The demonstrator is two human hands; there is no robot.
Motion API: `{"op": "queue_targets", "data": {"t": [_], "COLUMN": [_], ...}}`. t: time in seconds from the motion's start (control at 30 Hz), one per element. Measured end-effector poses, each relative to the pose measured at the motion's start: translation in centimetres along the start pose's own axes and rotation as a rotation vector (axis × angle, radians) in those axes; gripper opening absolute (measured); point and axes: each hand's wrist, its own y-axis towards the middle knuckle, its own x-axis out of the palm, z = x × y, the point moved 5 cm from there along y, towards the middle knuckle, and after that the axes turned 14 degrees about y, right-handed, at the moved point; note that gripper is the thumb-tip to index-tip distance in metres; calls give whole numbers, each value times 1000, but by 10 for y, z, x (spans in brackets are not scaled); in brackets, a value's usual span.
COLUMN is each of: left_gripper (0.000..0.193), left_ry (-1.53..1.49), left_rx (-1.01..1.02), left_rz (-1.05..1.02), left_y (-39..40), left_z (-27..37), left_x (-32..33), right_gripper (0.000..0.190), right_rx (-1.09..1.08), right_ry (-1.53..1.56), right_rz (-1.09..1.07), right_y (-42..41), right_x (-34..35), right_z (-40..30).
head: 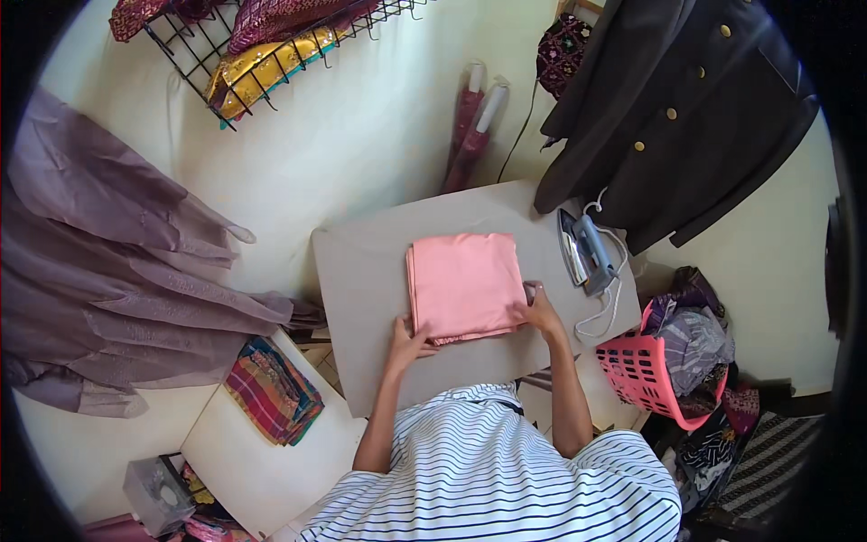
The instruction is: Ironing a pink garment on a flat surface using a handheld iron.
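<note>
A folded pink cloth (466,284) lies in a neat square stack on the grey-covered ironing table (366,291). At its near left corner is my left hand (409,347), fingers spread and touching the edge. My right hand (540,313) rests at the near right side, its fingers apart around the edge and one over the cloth. Whether any fingertips reach beneath the stack is hidden. To the right of the cloth, a blue-grey electric iron (588,252) lies on its side with its soleplate facing left; its white cord (613,308) curls along the table.
A pink plastic basket (637,369) full of clothes stands right of the table. A dark jacket (677,115) hangs over the far right corner. Mauve garments (135,271) hang at left, above folded plaid cloth (271,393) on a white surface. A wire rack (196,51) holds fabrics overhead.
</note>
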Motion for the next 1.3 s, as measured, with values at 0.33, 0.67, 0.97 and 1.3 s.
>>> {"op": "queue_targets", "data": {"t": [0.33,0.67,0.97,1.3], "left_gripper": [49,35,39,63], "left_ry": [858,920,744,867], "left_rx": [222,262,401,795], "left_rz": [399,571,486,471], "left_y": [132,121,90,48], "left_z": [96,109,96,81], "left_x": [-21,-9,-9,26], "right_gripper": [53,40,53,68], "right_rx": [-121,-310,-427,-683], "right_ry": [-588,-825,-704,-1118], "right_rz": [457,476,355,782], "right_y": [87,85,31,16], "right_x": [40,66,75,-2], "right_z": [-72,-75,-72,-127]}}
